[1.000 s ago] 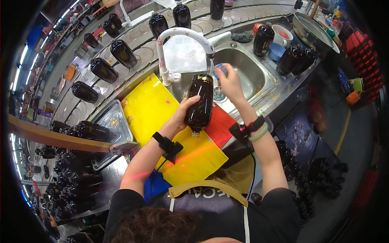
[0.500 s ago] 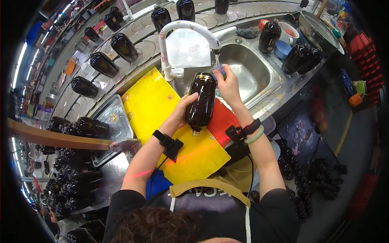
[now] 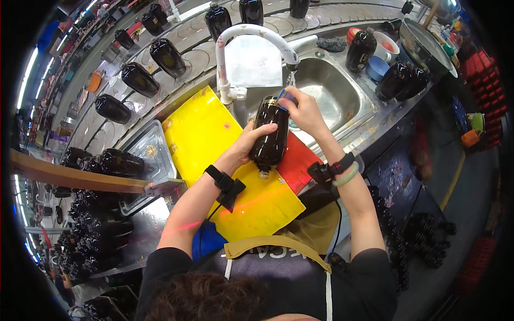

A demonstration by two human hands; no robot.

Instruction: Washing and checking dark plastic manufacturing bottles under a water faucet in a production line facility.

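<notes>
My left hand (image 3: 249, 140) is wrapped round a dark glossy glass bottle (image 3: 270, 143), thumb across its side. The bottle lies tilted, its clear threaded neck toward me and its gold-banded base toward the sink (image 3: 357, 85). Between the fingers of my right hand (image 3: 308, 113) is a small flat blue scraper (image 3: 285, 98), pressed to the bottle near that gold band. Water runs from the white curved faucet (image 3: 257, 29) just beyond. Under the bottle are a yellow sheet (image 3: 201, 123) and a red sheet (image 3: 301, 163).
Several dark bottles (image 3: 140, 79) stand on a curved slatted conveyor (image 3: 198, 48) beyond the faucet. Right of the sink are more bottles (image 3: 361, 51), a blue bowl (image 3: 377, 67) and a white mug (image 3: 393, 44). A clear tray (image 3: 160, 142) and a wooden bar (image 3: 80, 174) lie left.
My right hand has shifted slightly with the blue scraper, which now lies flatter against the bottle's band. My left thumb reaches further across the bottle. The whole view has shifted slightly.
</notes>
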